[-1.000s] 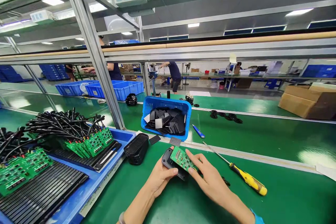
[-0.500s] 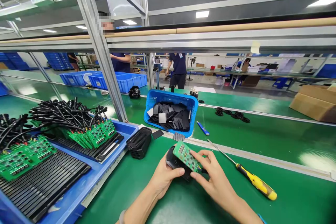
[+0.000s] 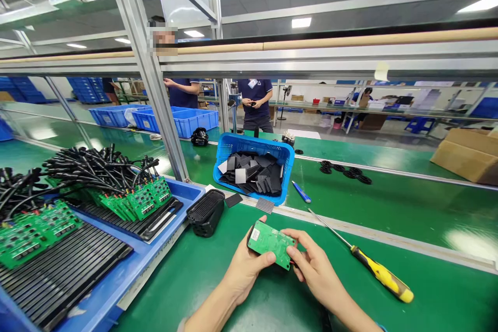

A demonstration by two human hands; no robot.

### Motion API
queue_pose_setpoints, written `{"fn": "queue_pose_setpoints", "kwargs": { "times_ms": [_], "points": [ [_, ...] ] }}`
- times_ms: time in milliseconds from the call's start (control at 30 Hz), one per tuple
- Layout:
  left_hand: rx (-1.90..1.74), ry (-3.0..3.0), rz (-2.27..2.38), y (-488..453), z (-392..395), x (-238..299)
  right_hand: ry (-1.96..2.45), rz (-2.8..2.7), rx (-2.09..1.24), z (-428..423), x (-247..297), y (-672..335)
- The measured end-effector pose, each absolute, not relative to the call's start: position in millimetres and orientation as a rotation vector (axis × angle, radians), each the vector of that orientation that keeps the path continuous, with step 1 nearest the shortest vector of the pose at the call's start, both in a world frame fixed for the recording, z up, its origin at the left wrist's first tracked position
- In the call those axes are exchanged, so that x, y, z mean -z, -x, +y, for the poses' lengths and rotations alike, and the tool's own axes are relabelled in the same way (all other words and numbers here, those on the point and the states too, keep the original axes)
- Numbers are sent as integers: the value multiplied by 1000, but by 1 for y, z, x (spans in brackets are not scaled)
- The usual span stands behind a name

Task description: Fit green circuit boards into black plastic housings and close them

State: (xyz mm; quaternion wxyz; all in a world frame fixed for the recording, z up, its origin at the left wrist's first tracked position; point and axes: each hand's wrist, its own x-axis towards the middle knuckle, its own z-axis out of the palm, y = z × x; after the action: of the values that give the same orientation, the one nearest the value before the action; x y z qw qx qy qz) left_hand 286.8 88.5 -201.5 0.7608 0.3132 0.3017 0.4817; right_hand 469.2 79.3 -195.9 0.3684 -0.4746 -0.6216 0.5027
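Holds the green board (image 3: 272, 244) up over the surface (image 3: 447, 290). Clamps its left end in the left grip (image 3: 248, 265), pressing on the near edge; pinches its right end in the right grip (image 3: 314, 265). Points its long axis from one grip to the other, dipping rightward, about equally near to both.

Electronics assembly workshop: wired circuit boards (image 3: 146, 201) in a blue tray (image 3: 140, 264), lower left; screwdriver (image 3: 381, 272) on a green workbench (image 3: 439, 280), right.
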Motion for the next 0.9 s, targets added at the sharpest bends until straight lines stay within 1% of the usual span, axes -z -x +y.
{"fn": "queue_pose_setpoints", "kwargs": {
  "times_ms": [200,500,633,900],
  "points": [
    [-1065,-629,657,-290,87,197,1316,-1667,-1089,79,202,-467],
    [-1098,-615,684,-293,86,201,1326,-1772,-857,79,210,-466],
    [-1119,-614,681,-293,86,202,1378,-1755,-891,80,212,-466],
    [-1146,-643,731,-295,84,207,1473,-1691,-1074,77,218,-461]
  ]
}}
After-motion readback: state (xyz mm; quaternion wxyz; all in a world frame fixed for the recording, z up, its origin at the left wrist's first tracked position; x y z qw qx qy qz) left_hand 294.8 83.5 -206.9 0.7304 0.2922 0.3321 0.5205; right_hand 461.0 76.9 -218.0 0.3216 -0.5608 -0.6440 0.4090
